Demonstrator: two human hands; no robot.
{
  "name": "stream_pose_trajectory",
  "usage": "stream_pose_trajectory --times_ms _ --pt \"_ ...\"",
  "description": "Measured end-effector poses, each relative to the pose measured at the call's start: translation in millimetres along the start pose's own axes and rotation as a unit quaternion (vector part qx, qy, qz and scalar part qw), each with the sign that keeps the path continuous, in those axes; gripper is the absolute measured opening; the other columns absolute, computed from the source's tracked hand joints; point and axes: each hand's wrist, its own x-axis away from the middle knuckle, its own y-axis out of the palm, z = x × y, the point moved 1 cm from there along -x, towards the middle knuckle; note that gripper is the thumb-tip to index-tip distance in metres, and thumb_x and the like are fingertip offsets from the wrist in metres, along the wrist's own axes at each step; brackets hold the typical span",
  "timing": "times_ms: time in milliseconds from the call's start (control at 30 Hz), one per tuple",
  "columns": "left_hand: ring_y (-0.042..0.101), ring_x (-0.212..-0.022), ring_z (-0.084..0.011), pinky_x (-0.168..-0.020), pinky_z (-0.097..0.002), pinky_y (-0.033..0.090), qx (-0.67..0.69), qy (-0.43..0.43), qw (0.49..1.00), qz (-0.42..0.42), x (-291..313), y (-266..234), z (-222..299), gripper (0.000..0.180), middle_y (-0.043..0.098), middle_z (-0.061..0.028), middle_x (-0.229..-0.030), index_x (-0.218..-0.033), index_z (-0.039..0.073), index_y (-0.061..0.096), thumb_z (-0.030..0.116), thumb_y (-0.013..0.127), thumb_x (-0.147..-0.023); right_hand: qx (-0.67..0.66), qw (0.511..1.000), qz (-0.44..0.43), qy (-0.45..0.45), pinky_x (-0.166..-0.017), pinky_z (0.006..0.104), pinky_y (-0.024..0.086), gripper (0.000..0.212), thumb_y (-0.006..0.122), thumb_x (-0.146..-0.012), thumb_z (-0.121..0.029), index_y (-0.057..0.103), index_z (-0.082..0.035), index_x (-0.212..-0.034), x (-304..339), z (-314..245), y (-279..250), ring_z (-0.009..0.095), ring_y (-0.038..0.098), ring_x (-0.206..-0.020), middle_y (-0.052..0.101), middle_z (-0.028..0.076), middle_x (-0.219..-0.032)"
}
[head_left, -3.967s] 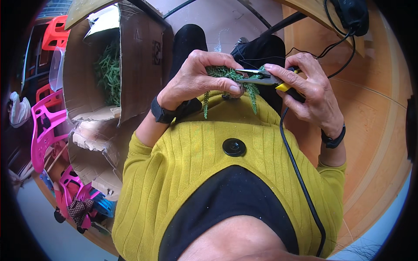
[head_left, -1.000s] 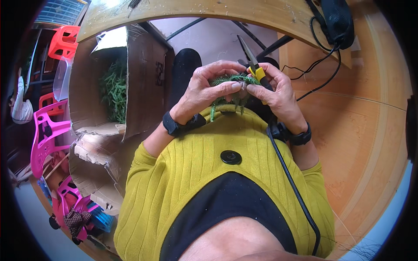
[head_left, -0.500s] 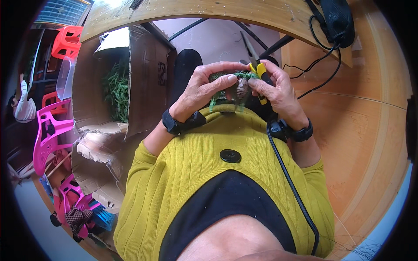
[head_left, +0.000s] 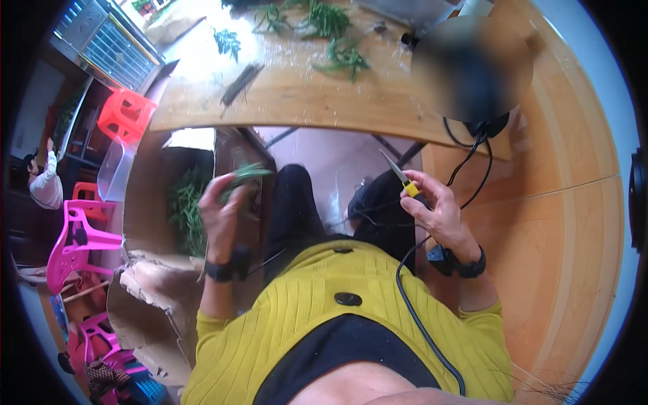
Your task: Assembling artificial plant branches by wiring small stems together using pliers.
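Note:
My left hand (head_left: 221, 214) is raised over the right side of the cardboard box (head_left: 152, 283), its fingers closed around a green artificial pine sprig (head_left: 250, 173). Motion blurs the sprig somewhat, and no pine cone can be made out on it. Inside the box lies a heap of similar green sprigs (head_left: 189, 209). In my right hand (head_left: 440, 210), above my right thigh, is a pair of needle-nose pliers (head_left: 411, 188) with yellow and black handles. Their pointed jaws face up and to the left.
Ahead stands a wooden table (head_left: 304, 104) with loose green sprigs (head_left: 327, 21) and a bundle of thin dark wires (head_left: 241, 84). A black cable (head_left: 413, 297) runs down my front. Red stools (head_left: 127, 115) and a pink chair (head_left: 84, 236) are left; a person (head_left: 44, 179) is beyond.
My hands have parted from in front of my chest. The left has carried the sprig left to the box; the right keeps the pliers. More of the tabletop now shows.

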Motion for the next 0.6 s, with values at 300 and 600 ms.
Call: stream_pose_trajectory --times_ms 300,600 --pt "0.061 -0.102 -0.0225 -0.092 -0.0318 0.045 -0.065 -0.148 0.979 0.123 32.2 -110.8 -243.5 0.037 0.066 -0.0135 -0.108 -0.113 0.0 0.063 0.013 0.071 -0.079 0.277 0.938 0.095 -0.185 -0.082 0.0307 0.047 0.042 0.067 -0.083 -0.015 0.056 -0.002 -0.122 -60.3 -41.1 -8.2 0.022 0.061 -0.091 0.062 0.012 -0.098" --pt "0.063 -0.093 -0.0217 -0.086 -0.0306 0.048 -0.252 -0.188 0.922 0.226 26.2 -124.8 -263.4 0.038 0.066 -0.0127 -0.103 -0.108 0.0 0.065 0.021 0.073 -0.077 0.482 0.833 0.185 -0.197 -0.085 0.0406 0.045 0.04 0.066 -0.083 -0.021 0.058 -0.005 -0.118 -137.0 -33.9 -25.4 0.034 0.058 -0.097 0.06 0.017 -0.103"
